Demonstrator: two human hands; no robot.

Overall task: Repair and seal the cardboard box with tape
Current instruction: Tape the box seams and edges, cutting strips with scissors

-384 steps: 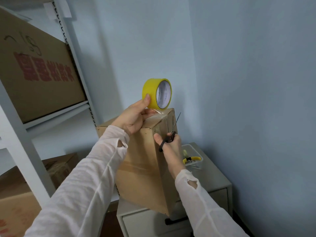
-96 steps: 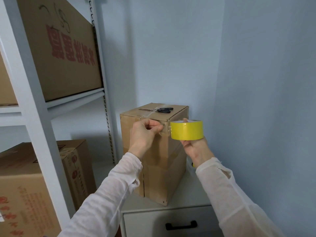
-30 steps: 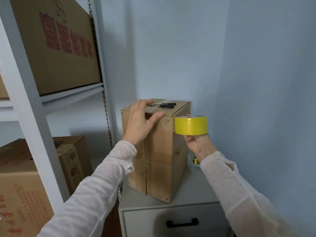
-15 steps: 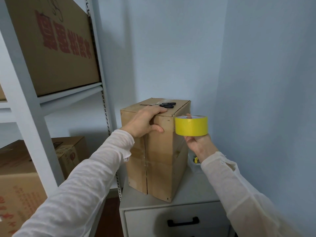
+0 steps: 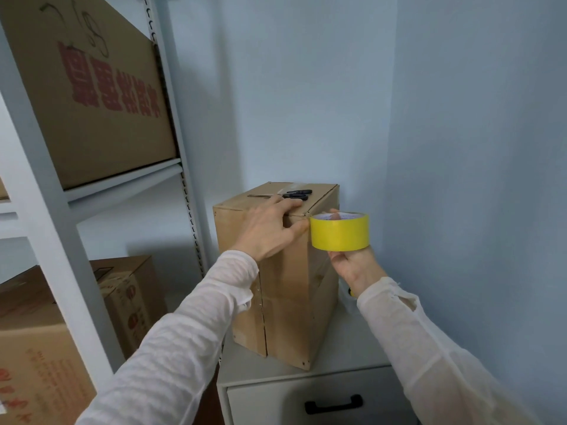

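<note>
Your left hand (image 5: 270,231) presses flat on the top front edge of the box (image 5: 288,302); your right hand (image 5: 352,268) grips the tape roll (image 5: 339,233) beside its corner.

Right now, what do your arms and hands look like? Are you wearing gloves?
No gloves: the left hand and right hand are bare, and no rings or watch show. Both arms wear long, thin white sleeves, a bit see-through, that reach the wrists. The left sleeve looks crinkled, and the right sleeve has a small hole near its cuff.
</note>
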